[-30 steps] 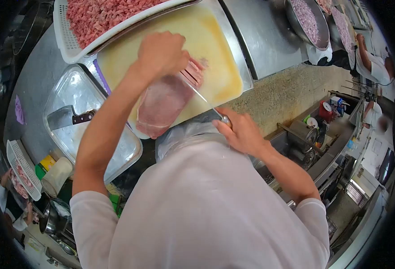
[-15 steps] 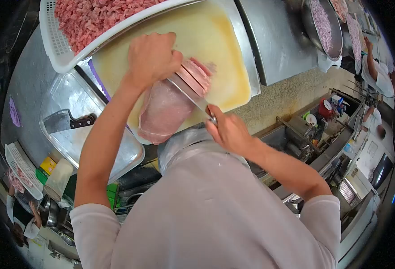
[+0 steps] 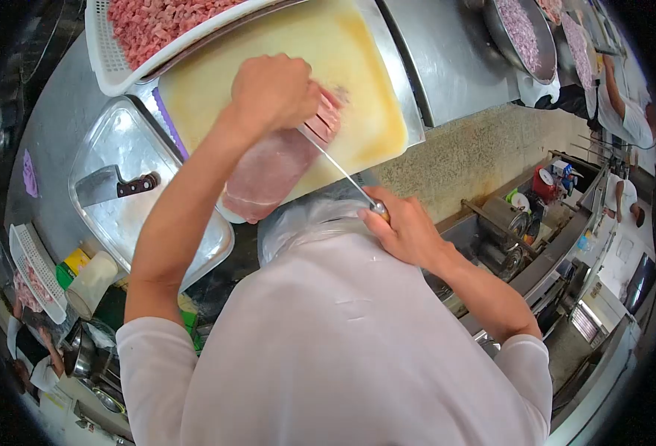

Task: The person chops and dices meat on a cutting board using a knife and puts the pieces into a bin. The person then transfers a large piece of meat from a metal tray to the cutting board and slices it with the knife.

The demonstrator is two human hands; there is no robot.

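A large piece of pink meat (image 3: 268,169) lies on the yellowed cutting board (image 3: 358,67), with several cut slices (image 3: 326,119) at its far end. My left hand (image 3: 272,91) is closed over that far end, its fingers curled down on the meat; the fingertips are hidden. In my right hand (image 3: 402,227) is the handle of a long knife (image 3: 343,172). The blade reaches up and left to the meat, and its tip is close to my left hand, between slices and the uncut part.
A white basket (image 3: 112,74) of diced meat stands behind the board. On the left a metal tray (image 3: 213,249) holds a cleaver (image 3: 116,186). Metal bowls (image 3: 547,68) of chopped pink food stand far right. Other people (image 3: 625,111) are at the right and lower left.
Since half a second ago, my right hand has drawn the knife back toward my body, and less blade lies over the meat. The view has shifted slightly.
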